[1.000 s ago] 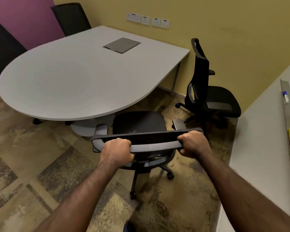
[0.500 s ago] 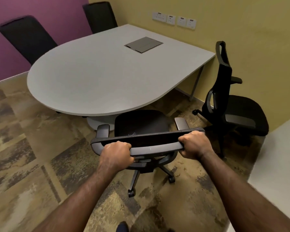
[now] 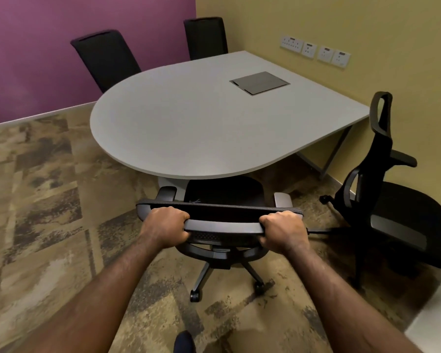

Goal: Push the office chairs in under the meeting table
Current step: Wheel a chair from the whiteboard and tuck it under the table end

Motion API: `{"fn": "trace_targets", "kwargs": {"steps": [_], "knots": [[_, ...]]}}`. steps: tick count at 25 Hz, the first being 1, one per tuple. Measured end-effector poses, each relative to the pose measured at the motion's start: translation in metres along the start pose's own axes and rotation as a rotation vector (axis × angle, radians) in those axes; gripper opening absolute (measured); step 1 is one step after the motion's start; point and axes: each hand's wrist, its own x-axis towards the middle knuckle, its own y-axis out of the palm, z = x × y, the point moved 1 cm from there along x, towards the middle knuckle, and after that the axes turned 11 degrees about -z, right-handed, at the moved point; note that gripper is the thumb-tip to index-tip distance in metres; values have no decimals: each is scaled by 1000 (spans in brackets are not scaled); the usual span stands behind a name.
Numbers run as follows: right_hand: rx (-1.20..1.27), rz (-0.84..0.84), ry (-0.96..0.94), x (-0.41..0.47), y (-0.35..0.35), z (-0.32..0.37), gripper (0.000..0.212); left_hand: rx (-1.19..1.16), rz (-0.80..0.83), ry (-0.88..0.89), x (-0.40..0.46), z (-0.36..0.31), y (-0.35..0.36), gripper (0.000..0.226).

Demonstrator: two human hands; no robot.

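Note:
A black office chair (image 3: 224, 194) with grey armrests stands in front of me, its seat front tucked just under the rounded edge of the grey meeting table (image 3: 189, 128). My left hand (image 3: 164, 229) grips the left end of the backrest's top rail. My right hand (image 3: 281, 231) grips the right end of the same rail. A second black chair (image 3: 395, 207) with a headrest stands out from the table at the right, turned sideways. Two more black chairs (image 3: 107, 57) (image 3: 205, 36) stand behind the table against the purple wall.
The floor is patterned brown carpet (image 3: 49, 212). A yellow wall with several sockets (image 3: 316, 50) runs behind the table. A metal cable hatch (image 3: 259, 82) sits flush in the tabletop. A white surface corner (image 3: 435, 322) shows at bottom right. My shoe tip (image 3: 185, 341) is below.
My view has swung left and the chair has rolled forward, so its seat now reaches under the table edge. Both hands keep their grip on the backrest.

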Motion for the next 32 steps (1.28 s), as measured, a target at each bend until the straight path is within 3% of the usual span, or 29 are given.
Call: {"fn": "trace_targets", "kwargs": {"steps": [21, 32], "knots": [[49, 0, 27, 128, 32, 18, 20, -23, -29, -28, 90, 94, 23, 20], [-14, -113, -85, 137, 30, -11, 23, -66, -143, -51, 90, 67, 25, 14]]}}
